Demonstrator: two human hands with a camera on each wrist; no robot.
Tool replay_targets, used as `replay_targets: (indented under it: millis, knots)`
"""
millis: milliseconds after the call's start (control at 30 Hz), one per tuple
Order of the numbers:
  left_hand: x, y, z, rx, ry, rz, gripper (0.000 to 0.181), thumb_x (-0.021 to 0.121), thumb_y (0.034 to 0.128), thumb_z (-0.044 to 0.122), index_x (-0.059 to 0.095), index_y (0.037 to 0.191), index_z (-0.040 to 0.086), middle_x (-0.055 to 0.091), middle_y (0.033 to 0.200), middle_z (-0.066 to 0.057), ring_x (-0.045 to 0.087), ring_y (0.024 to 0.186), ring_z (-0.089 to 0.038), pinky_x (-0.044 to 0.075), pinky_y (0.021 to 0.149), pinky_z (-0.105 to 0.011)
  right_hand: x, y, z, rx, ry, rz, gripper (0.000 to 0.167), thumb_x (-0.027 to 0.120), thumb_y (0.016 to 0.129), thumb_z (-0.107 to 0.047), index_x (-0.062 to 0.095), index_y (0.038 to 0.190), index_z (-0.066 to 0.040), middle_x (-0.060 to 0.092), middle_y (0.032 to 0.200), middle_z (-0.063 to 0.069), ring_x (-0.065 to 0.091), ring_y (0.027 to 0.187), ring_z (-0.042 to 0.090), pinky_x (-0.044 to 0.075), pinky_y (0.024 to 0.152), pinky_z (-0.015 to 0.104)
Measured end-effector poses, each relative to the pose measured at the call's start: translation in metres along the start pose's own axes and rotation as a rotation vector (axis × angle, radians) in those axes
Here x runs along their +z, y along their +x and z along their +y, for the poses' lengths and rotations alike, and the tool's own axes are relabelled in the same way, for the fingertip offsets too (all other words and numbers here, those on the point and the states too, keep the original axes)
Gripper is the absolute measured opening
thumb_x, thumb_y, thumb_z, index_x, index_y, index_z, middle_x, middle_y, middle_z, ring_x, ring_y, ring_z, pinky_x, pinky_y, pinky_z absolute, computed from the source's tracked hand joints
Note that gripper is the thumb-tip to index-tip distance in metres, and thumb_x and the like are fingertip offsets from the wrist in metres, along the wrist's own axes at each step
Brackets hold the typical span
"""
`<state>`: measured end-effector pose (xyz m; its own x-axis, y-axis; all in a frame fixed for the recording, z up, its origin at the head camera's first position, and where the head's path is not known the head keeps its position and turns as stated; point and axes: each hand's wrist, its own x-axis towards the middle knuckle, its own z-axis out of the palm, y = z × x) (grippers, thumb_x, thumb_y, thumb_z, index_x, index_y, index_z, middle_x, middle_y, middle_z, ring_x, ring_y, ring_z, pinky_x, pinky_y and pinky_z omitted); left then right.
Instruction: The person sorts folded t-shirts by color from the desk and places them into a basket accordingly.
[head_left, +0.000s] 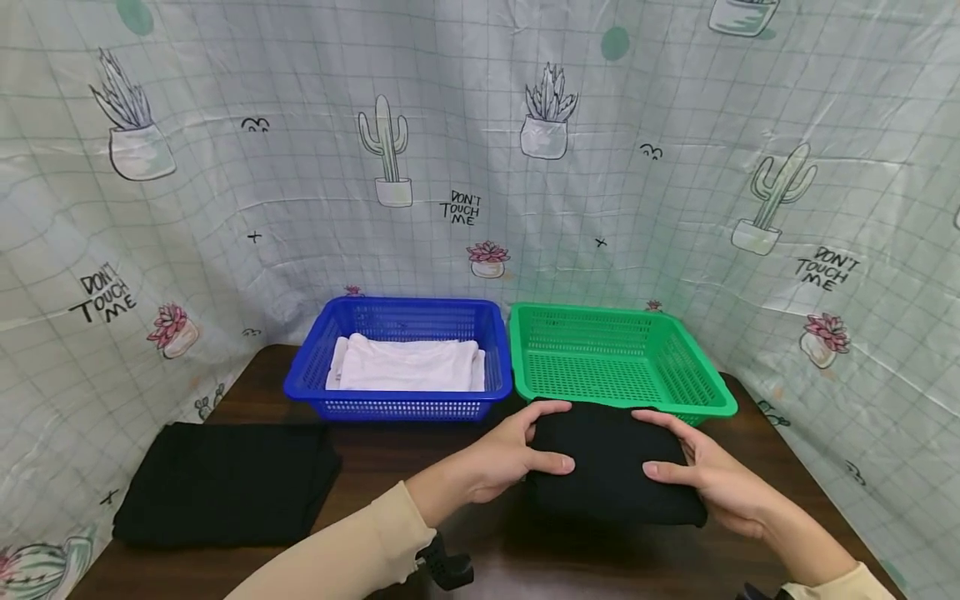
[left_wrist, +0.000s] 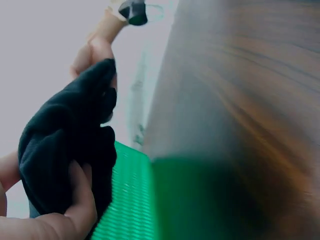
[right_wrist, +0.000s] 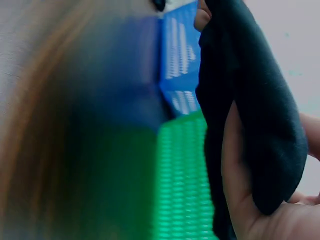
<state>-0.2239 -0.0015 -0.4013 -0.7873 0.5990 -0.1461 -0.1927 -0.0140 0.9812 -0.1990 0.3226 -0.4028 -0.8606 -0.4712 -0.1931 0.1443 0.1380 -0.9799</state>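
A folded black cloth (head_left: pixel 611 467) is held off the table just in front of the green basket (head_left: pixel 705 375). My left hand (head_left: pixel 502 454) grips its left edge, thumb on top and fingers beneath. At the opposite edge my right hand (head_left: pixel 720 479) holds it the same way. In the left wrist view the black cloth (left_wrist: pixel 65 130) shows its layered, folded edge between the fingers. The right wrist view has the cloth (right_wrist: pixel 260 110) pinched between thumb and fingers, with the green basket (right_wrist: pixel 182 175) beyond it.
A blue basket (head_left: pixel 412 408) with folded white cloths (head_left: pixel 408 364) inside stands left of the green one. Another folded black cloth (head_left: pixel 225 483) lies at the left of the dark wooden table (head_left: pixel 390 475). Behind hangs a printed curtain (head_left: pixel 315 192).
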Motion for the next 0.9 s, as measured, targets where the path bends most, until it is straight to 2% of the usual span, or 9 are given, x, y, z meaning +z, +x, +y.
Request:
replay_targets:
  millis: [100, 200, 233, 300, 400, 500, 600, 733, 900]
  knots:
    - [0.006, 0.007, 0.016, -0.004, -0.060, -0.053, 0.070, 0.076, 0.0978, 0.003, 0.049, 0.157, 0.029, 0.061, 0.137, -0.010, 0.072, 0.112, -0.029, 0.060, 0.094, -0.043, -0.010, -0.008, -0.014, -0.015, -0.017, -0.010, 0.068, 0.054, 0.111, -0.007, 0.022, 0.169, -0.024, 0.049, 0.155, -0.001, 0.063, 0.132, 0.019, 0.058, 0.101, 0.046]
    - [0.012, 0.011, 0.030, 0.006, -0.055, -0.068, 0.069, 0.076, 0.0982, 0.004, 0.050, 0.156, 0.031, 0.060, 0.136, -0.007, 0.072, 0.108, -0.023, 0.061, 0.092, -0.041, -0.017, -0.017, -0.028, -0.051, -0.120, 0.044, 0.068, 0.056, 0.110, -0.009, 0.025, 0.169, -0.025, 0.037, 0.162, -0.001, 0.049, 0.139, 0.005, 0.055, 0.101, 0.035]
    - [0.014, 0.013, 0.035, 0.015, -0.052, -0.069, 0.069, 0.076, 0.0981, 0.004, 0.051, 0.156, 0.032, 0.060, 0.136, -0.007, 0.072, 0.108, -0.024, 0.061, 0.092, -0.041, -0.019, -0.020, -0.034, -0.061, -0.161, 0.069, 0.069, 0.057, 0.110, -0.010, 0.026, 0.169, -0.025, 0.030, 0.164, -0.001, 0.042, 0.139, 0.001, 0.057, 0.093, 0.031]
    - [0.017, 0.018, 0.046, 0.045, -0.037, -0.063, 0.069, 0.077, 0.0976, 0.004, 0.052, 0.155, 0.033, 0.060, 0.136, -0.006, 0.072, 0.110, -0.023, 0.061, 0.094, -0.043, -0.025, -0.022, -0.045, -0.087, -0.223, 0.111, 0.069, 0.059, 0.109, -0.010, 0.028, 0.169, -0.027, 0.021, 0.166, 0.000, 0.035, 0.140, -0.003, 0.053, 0.091, 0.024]
    - [0.021, 0.032, 0.060, 0.095, -0.011, -0.045, 0.071, 0.077, 0.0970, 0.005, 0.052, 0.155, 0.036, 0.061, 0.135, -0.003, 0.070, 0.113, -0.022, 0.059, 0.097, -0.044, -0.041, -0.018, -0.061, -0.136, -0.232, 0.114, 0.070, 0.058, 0.109, -0.007, 0.028, 0.169, -0.026, 0.028, 0.166, -0.001, 0.044, 0.138, -0.002, 0.056, 0.089, 0.025]
    - [0.022, 0.054, 0.069, 0.138, 0.016, -0.017, 0.073, 0.078, 0.0962, 0.003, 0.052, 0.155, 0.037, 0.061, 0.137, 0.000, 0.067, 0.117, -0.019, 0.058, 0.100, -0.044, -0.062, -0.006, -0.071, -0.171, -0.177, 0.088, 0.071, 0.055, 0.109, -0.001, 0.027, 0.169, -0.025, 0.049, 0.155, -0.004, 0.065, 0.126, 0.011, 0.060, 0.094, 0.034]
    - [0.021, 0.082, 0.071, 0.160, 0.005, 0.012, 0.076, 0.077, 0.0955, -0.001, 0.051, 0.156, 0.037, 0.060, 0.141, 0.000, 0.065, 0.123, -0.021, 0.057, 0.102, -0.044, -0.083, 0.012, -0.074, -0.162, -0.145, 0.091, 0.073, 0.056, 0.108, 0.000, 0.027, 0.169, -0.026, 0.056, 0.147, -0.010, 0.069, 0.121, 0.012, 0.063, 0.089, 0.038]
    - [0.013, 0.117, 0.067, 0.163, 0.007, 0.068, 0.078, 0.076, 0.0950, -0.004, 0.050, 0.157, 0.035, 0.056, 0.151, -0.005, 0.062, 0.131, -0.027, 0.056, 0.102, -0.046, -0.106, 0.041, -0.070, -0.117, -0.184, 0.138, 0.074, 0.062, 0.108, -0.007, 0.026, 0.169, -0.028, 0.049, 0.148, -0.010, 0.066, 0.122, 0.007, 0.061, 0.091, 0.035]
    - [0.000, 0.145, 0.058, 0.137, 0.033, 0.085, 0.079, 0.074, 0.0965, -0.005, 0.045, 0.161, 0.031, 0.046, 0.161, -0.010, 0.055, 0.140, -0.032, 0.053, 0.106, -0.046, -0.126, 0.074, -0.051, -0.096, -0.187, 0.142, 0.076, 0.064, 0.107, -0.009, 0.023, 0.170, -0.025, 0.045, 0.147, -0.008, 0.065, 0.121, 0.006, 0.060, 0.093, 0.034]
